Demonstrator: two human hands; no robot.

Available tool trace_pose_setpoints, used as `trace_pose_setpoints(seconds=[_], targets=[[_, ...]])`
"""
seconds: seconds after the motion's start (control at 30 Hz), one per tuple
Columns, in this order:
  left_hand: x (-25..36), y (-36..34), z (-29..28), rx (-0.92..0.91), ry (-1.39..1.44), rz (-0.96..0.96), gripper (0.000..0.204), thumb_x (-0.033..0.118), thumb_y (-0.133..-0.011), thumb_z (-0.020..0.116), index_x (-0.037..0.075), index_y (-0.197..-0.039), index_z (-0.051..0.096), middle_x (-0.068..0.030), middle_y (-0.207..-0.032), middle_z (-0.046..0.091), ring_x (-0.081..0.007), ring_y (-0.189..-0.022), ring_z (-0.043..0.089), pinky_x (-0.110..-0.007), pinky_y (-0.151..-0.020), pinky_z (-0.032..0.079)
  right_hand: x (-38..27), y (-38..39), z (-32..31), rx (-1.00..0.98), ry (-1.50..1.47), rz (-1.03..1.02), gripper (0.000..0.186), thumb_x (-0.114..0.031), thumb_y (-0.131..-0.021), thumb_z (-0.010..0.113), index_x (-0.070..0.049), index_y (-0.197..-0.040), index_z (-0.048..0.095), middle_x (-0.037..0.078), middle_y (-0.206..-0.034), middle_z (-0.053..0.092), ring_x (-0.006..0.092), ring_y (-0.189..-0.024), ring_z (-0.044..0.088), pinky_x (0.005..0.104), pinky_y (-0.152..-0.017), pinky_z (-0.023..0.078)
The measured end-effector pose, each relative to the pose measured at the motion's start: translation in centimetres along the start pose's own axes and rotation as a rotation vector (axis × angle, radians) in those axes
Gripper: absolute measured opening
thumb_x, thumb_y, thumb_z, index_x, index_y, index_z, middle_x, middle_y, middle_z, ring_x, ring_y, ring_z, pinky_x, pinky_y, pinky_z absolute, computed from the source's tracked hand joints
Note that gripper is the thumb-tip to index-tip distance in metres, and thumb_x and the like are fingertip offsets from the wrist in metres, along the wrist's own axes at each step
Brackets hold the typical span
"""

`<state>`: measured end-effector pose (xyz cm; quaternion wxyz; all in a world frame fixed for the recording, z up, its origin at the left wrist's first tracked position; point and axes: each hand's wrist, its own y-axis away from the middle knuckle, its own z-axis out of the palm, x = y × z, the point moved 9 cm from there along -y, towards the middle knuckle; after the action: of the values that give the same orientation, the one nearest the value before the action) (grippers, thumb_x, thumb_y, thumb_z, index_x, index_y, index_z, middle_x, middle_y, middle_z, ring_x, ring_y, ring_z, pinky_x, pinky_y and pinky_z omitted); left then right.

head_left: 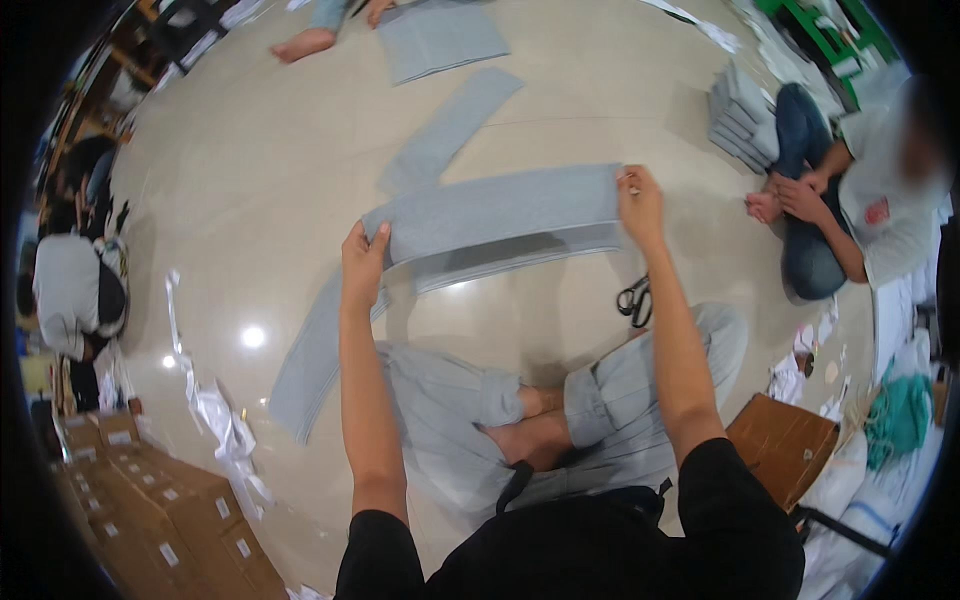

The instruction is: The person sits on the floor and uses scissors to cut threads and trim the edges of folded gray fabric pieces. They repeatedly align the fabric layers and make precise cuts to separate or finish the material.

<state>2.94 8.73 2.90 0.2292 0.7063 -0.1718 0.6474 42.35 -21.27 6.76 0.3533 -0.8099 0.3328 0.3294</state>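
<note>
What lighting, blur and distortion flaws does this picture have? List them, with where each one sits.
Head view: white glare spots on the shiny floor, mostly at left; head view: a soft shadow beside the grey stack; head view: the seated co-worker's head blurred at right, the held grey strip clearer; head view: dark round rim, brown boxes skewed near it.
</note>
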Motion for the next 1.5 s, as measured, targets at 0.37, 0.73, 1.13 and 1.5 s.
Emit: trace_pose_setpoints(seconds=[0.37,0.73,1.13,1.5], targets=[[-7.3,0.8,1.4,0.154,-0.856,0.331,0.033,0.022,-0.098,0.070,-0.009,-0.105,0.061,-0.0273,-0.081,0.068,-0.0474,-0.070,0.060,-0.049,-0.069,0.051,9.3,6.6,5.4,-0.179,0.472,0.363,0.022,-0.024,-0.103,0.063,-0.002,-0.107,0.065,0.022,-0.090,0.075,0.0422,-0.088,0.072,0.0489,-0.079,0.056],[-8.5,0.7,1.7,0.062,-0.792,0.024,0.025,0.018,-0.096,0.071,-0.005,-0.094,0.060,-0.0195,-0.073,0.065,-0.0304,-0.064,0.062,-0.041,-0.064,0.050,9.0,6.3,3.3,-0.148,0.324,0.438,0.029,-0.030,-0.104,0.056,-0.003,-0.108,0.066,0.024,-0.098,0.074,0.0457,-0.097,0.070,0.0542,-0.086,0.053],[-9.4,0.8,-0.4,0.086,-0.751,-0.065,0.020,0.016,-0.092,0.074,-0.003,-0.093,0.066,-0.0222,-0.080,0.072,-0.0349,-0.076,0.072,-0.043,-0.071,0.055,8.6,6.3,3.2,-0.078,0.326,0.411,0.021,-0.026,-0.101,0.066,-0.006,-0.099,0.069,0.018,-0.091,0.075,0.0405,-0.087,0.072,0.0515,-0.076,0.054],[-10.6,0.6,-0.6,0.077,-0.805,-0.075,0.024,0.019,-0.092,0.076,-0.003,-0.095,0.065,-0.0164,-0.082,0.072,-0.0290,-0.075,0.069,-0.040,-0.072,0.055,10.2,4.3,2.7,-0.110,0.326,0.469,0.026,-0.024,-0.101,0.058,-0.003,-0.102,0.073,0.021,-0.097,0.074,0.0421,-0.096,0.071,0.0508,-0.084,0.054]])
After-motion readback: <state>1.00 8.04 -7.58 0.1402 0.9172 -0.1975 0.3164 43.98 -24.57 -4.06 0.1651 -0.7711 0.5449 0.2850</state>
